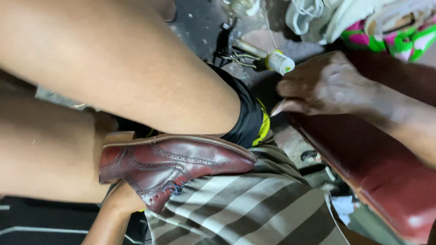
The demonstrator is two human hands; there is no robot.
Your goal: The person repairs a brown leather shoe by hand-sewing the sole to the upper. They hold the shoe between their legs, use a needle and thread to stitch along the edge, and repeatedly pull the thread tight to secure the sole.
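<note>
Hands work apart: the left hand [120, 199], at lower left, props a burgundy brogue shoe [175, 165] from below, its grip hidden, while the right hand [324, 86], at upper right, pinches a thin pale tool [278, 108] over a red bench [377, 163]. A white spool [280, 61] lies top centre on the gritty concrete floor [204, 22], striped cloth [254, 204] spread below.

Brogue shoe held at lap; right hand at red box edge.

Left hand [121, 199] grips a burgundy brogue shoe [172, 165] from beneath, fingers hidden under the heel end; toe rests on striped cloth [254, 204]. Right hand [324, 84] rests on a dark red box [377, 168], fingertips [284, 88] pinched together, a white thread spool [280, 61] just beyond them.
</note>
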